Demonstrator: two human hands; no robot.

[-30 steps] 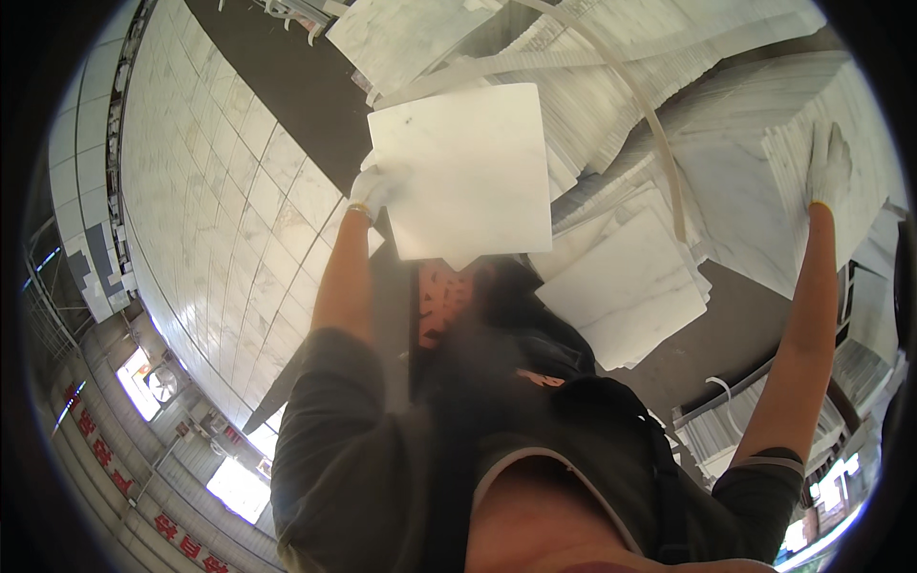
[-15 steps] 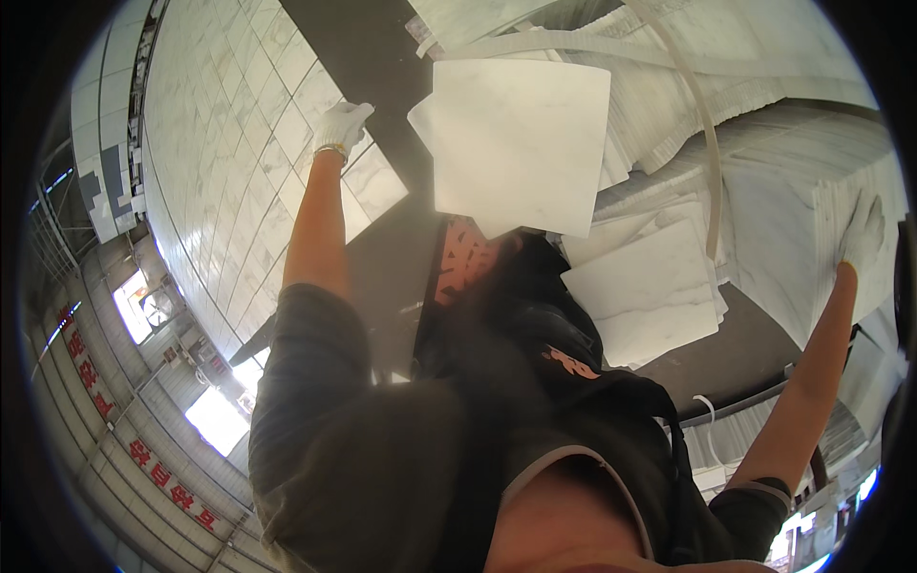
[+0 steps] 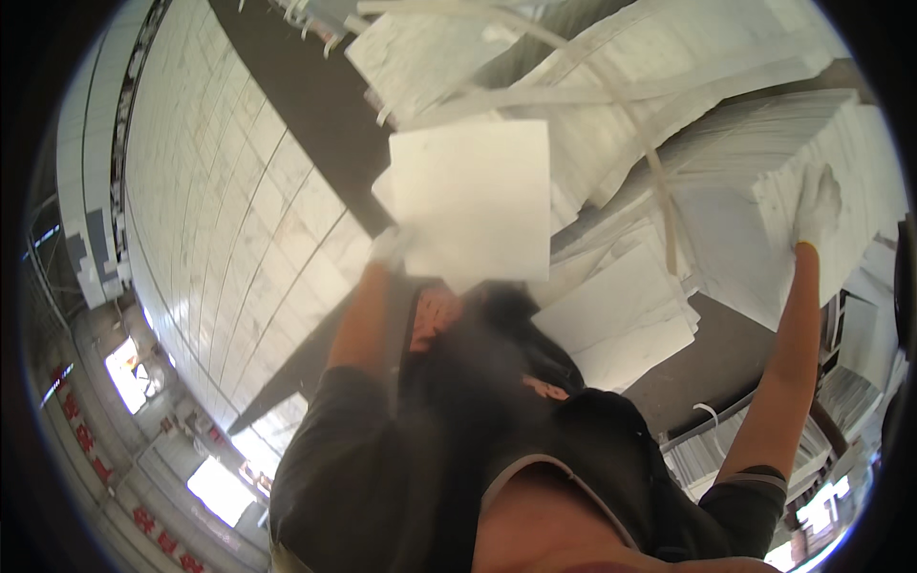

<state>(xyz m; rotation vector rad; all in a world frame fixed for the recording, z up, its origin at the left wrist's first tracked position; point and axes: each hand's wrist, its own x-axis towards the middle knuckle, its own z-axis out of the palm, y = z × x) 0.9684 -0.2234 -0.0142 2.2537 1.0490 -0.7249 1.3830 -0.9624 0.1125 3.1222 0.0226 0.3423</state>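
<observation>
White square tile (image 3: 473,201) mid-view, over other tiles (image 3: 382,194) (corner peeks out at left), prob. placed for easy reach. Left hand (image 3: 388,250) by its lower-left corner; fingers blurred, can't tell if gripping. Right hand (image 3: 818,208) flat vs. tile stack (image 3: 776,201), fingers extended, holding nothing, prob. for steadying. Loose tiles (image 3: 616,310) betw. them; tile rows (image 3: 239,191) far left.

Counting two white-gloved hands (image 3: 819,202), one topmost square white stone tile (image 3: 476,202) at centre, two bright rectangular windows (image 3: 221,491) lower left, stacked white tiles (image 3: 731,234) beyond counting.
</observation>
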